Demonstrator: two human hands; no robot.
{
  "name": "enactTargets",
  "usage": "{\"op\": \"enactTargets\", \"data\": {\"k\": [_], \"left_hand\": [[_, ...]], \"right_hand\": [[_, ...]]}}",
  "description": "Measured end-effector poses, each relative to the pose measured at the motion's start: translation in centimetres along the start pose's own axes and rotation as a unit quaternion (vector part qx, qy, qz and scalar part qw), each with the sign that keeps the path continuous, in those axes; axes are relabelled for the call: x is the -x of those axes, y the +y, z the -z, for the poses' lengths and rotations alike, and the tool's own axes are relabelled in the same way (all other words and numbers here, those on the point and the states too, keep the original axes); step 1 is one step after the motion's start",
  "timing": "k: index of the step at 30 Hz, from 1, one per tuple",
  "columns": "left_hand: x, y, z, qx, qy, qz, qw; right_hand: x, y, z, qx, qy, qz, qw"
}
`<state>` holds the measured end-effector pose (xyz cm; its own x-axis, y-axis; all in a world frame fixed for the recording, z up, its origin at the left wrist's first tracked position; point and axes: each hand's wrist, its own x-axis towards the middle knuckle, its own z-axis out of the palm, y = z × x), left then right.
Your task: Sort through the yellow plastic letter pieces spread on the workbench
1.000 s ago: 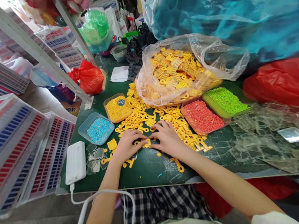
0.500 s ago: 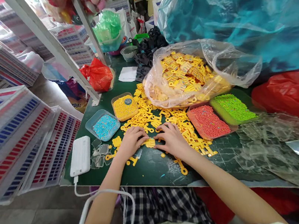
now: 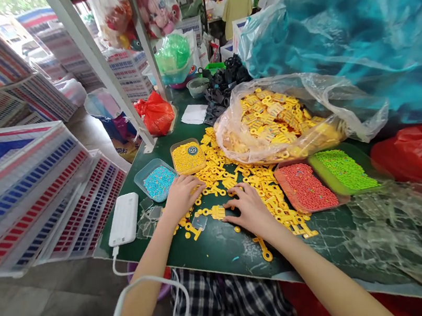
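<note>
A small yellow plastic piece (image 3: 218, 212) with a ring at one end lies flat on the green table, between my two hands. At its right edge is my right hand (image 3: 249, 207), thumb and forefinger apart and their tips close to the piece; I cannot tell whether they touch it. My left hand (image 3: 182, 198) is over the table beside the tray of blue beads (image 3: 160, 181), fingers stretched out and slightly bent, with nothing visible in them. Under and around it lie loose yellow pieces (image 3: 195, 232) and a clear plastic sheet (image 3: 200, 223).
Behind my hands, a heap of yellow pieces (image 3: 217, 159) spreads from an open plastic bag (image 3: 268, 117). Trays of yellow beads (image 3: 188, 159), red beads (image 3: 307, 187) and green beads (image 3: 343, 170) stand around it. A white power bank (image 3: 124, 219) lies left; clear sheets (image 3: 395, 225) lie right.
My left hand has moved off the yellow piece, up and left towards the blue beads. The right hand stays by the piece. The whole view has shifted slightly.
</note>
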<state>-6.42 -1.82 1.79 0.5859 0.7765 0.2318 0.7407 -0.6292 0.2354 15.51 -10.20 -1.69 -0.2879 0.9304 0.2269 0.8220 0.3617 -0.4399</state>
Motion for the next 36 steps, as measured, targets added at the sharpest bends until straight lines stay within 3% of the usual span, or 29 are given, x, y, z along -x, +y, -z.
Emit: {"op": "enactTargets", "data": {"k": [5,10,14,18,23,27,30,33,36], "left_hand": [[-5.3,-2.7,1.5,-0.058,0.007,0.086,0.995],[-10.1,-5.0,0.3,-0.064,-0.077,0.064,0.993],[-11.7,-5.5,-0.9,-0.074,-0.121,0.052,0.989],[-12.0,-5.6,-0.9,-0.079,-0.120,0.055,0.988],[-11.0,-5.4,0.6,-0.067,-0.062,0.063,0.994],[-8.3,-3.8,1.4,-0.031,-0.005,0.055,0.998],[-4.8,-1.4,0.5,0.055,0.037,0.003,0.998],[-1.0,1.0,-1.3,0.099,0.025,-0.067,0.993],[1.6,2.5,-2.9,0.102,0.015,-0.090,0.991]], "right_hand": [[0.0,0.0,0.0,0.009,-0.002,0.006,1.000],[0.0,0.2,-0.1,-0.006,-0.001,0.011,1.000],[-0.1,0.1,0.0,-0.009,-0.009,0.002,1.000],[-0.2,-0.1,0.2,-0.012,-0.017,-0.006,1.000],[-0.2,-0.2,0.3,-0.012,-0.013,-0.010,1.000],[-0.3,-0.1,0.3,-0.007,-0.014,-0.003,1.000],[-0.3,-0.1,0.3,-0.003,-0.017,-0.003,1.000],[-0.4,-0.2,0.3,0.003,-0.021,-0.007,1.000],[-0.4,-0.4,0.5,0.015,-0.015,-0.009,1.000]]}}
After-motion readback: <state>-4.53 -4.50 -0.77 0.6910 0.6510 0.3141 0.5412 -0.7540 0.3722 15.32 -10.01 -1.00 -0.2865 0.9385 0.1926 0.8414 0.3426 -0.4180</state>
